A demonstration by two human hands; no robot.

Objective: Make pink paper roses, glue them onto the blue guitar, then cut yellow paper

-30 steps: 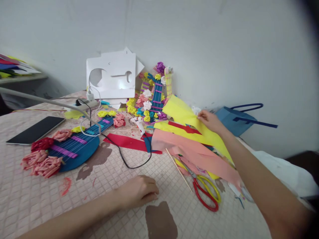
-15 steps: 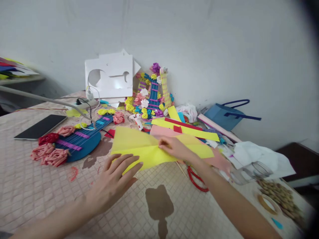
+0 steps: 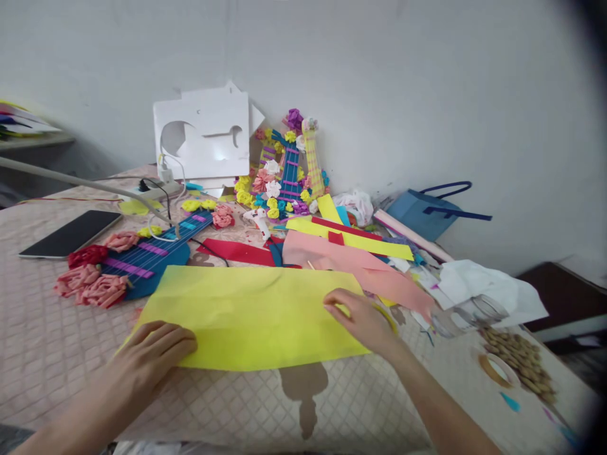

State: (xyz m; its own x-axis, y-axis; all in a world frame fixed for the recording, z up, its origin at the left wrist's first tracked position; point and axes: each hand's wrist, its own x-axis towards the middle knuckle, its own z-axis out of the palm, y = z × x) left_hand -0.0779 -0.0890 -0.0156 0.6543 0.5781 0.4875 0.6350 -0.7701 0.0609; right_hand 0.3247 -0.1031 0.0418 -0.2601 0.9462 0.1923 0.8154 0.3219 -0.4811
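Note:
A wide yellow sheet [image 3: 246, 316], seemingly crepe paper or thin fabric, lies spread over the front of the table with faint creases. My left hand [image 3: 154, 351] rests on its left end, fingers stretched over the surface. At the right end, my right hand [image 3: 363, 319] has its thumb and forefinger drawn together at the sheet; its other fingers are partly hidden. A curved yellow piece [image 3: 386, 317] shows just behind that hand; I cannot tell what it belongs to. Beyond the sheet lie red strips [image 3: 241, 251] and pink paper [image 3: 351, 259].
A blue toy guitar [image 3: 164, 262] with paper roses lies left, beside a black tablet [image 3: 71, 234]. Behind are a glue gun [image 3: 258, 222], decorated guitars [image 3: 289, 170] and white foam board [image 3: 213, 151]. A glass jar [image 3: 478, 313], peanuts [image 3: 519, 366] and a tape roll [image 3: 497, 370] sit right.
The yellow sheet has come nearer and now lies unfolded and flat. My left hand has moved left and down, my right hand slightly right and down. The red scissors no longer show.

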